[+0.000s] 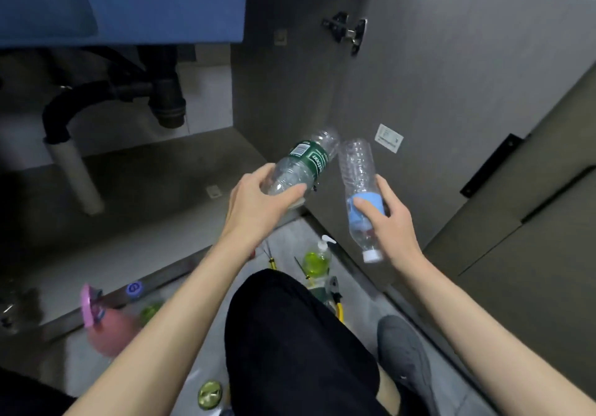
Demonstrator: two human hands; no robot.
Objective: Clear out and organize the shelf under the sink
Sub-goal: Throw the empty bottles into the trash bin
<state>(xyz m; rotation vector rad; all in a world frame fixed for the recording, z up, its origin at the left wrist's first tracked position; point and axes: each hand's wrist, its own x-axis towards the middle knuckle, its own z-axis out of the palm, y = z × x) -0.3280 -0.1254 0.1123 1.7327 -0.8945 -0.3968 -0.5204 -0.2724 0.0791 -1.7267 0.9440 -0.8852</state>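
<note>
Above the shelf [154, 170], at one o'clock, left hand [258, 199] grips green-labelled bottle [300, 165], right hand [387, 219] blue-labelled bottle [359, 190], probably for regrouping.

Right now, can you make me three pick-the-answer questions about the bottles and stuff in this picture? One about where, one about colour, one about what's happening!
1. Where is the green soap bottle?
A. on the floor
B. inside the cupboard
C. in a hand

2. What colour is the label on the bottle in the right hand?
A. red
B. blue
C. yellow

3. What is the left hand doing?
A. resting empty
B. pushing the door
C. holding the green-label bottle

Answers:
1 A, it stands on the tiles by the knee.
2 B, the blue-label bottle shows its band.
3 C, fingers wrap it.
</note>
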